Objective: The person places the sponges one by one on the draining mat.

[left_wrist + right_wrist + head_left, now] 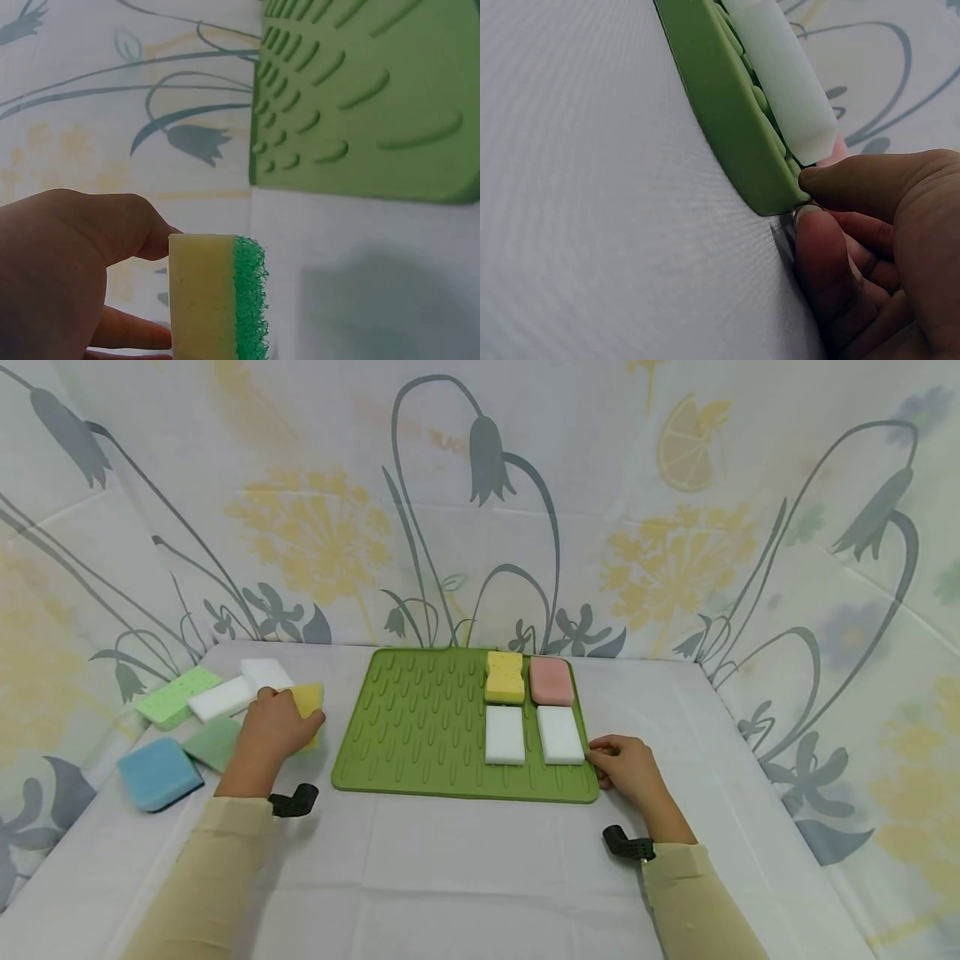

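Observation:
My left hand (274,727) grips a sponge (206,292) with a yellow body and a rough green scouring side, left of the green ridged mat (420,718). At the mat's right edge, my right hand (628,768) pinches the rim between thumb and fingers, as the right wrist view shows. On the mat's right part lie a yellow wavy-sided sponge (505,678), a pink sponge (551,682) and, in front of them, two white sponges, one left (505,735) and one right (560,735). The right white sponge lies close to my right fingertips.
Around my left hand on the white-covered table (450,877) lie a light green sponge (176,697), white sponges (222,698), a green pad (213,742) and a blue sponge (159,774). A flower-patterned cloth (330,527) stands behind the table and along its sides.

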Available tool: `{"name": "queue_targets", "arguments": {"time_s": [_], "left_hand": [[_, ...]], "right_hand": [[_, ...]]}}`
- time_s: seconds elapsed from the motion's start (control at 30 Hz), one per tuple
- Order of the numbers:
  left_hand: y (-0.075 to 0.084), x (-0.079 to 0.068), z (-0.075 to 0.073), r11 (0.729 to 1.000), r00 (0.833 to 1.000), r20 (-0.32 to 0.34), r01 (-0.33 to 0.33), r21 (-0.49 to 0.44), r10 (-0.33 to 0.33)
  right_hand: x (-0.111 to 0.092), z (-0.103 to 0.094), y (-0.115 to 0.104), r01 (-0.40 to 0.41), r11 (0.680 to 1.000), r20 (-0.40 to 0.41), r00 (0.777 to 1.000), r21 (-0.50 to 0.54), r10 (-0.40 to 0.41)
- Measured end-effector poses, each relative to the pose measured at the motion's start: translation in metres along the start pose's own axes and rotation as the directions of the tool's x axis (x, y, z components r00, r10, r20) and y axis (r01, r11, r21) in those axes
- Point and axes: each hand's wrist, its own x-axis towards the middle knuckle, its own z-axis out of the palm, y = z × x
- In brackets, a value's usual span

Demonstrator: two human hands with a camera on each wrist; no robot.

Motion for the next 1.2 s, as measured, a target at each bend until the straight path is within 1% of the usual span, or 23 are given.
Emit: {"name": "queue_targets", "arguments": {"time_s": [0.27,0.47,0.57,0.8,0.9,1.13,1.2], "left_hand": [[0.016,0.010,0.009,0.998,0.998,-0.004,-0.070,-0.008,0.070],[0.028,0.017,0.014,0.995,0.995,-0.007,-0.095,-0.008,0.095],[0.034,0.020,0.016,0.995,0.995,-0.011,-0.100,-0.015,0.100],[0.049,0.027,0.021,0.995,0.996,-0.001,-0.087,-0.049,0.087],[0.056,0.030,0.025,0.994,0.995,-0.014,-0.095,-0.062,0.094],[0.073,0.037,0.034,0.987,0.991,-0.067,-0.122,-0.105,0.116],[0.078,0.039,0.036,0.986,0.990,-0.070,-0.128,-0.107,0.121]], "right_hand": [[0.000,0.000,0.001,0.000,1.000,0.001,1.000,0.006,0.000],[0.002,0.000,0.003,-0.005,1.000,0.002,1.000,0.017,0.005],[0.002,0.000,0.003,-0.009,1.000,0.004,1.000,0.017,0.009],[0.003,0.000,0.003,-0.014,1.000,0.004,1.000,0.026,0.014],[0.003,0.000,0.003,-0.011,1.000,0.005,1.000,0.024,0.011],[0.002,0.001,0.002,-0.010,1.000,0.001,1.000,0.023,0.010],[0.001,0.000,0.002,-0.014,1.000,-0.001,1.000,0.022,0.014]]}}
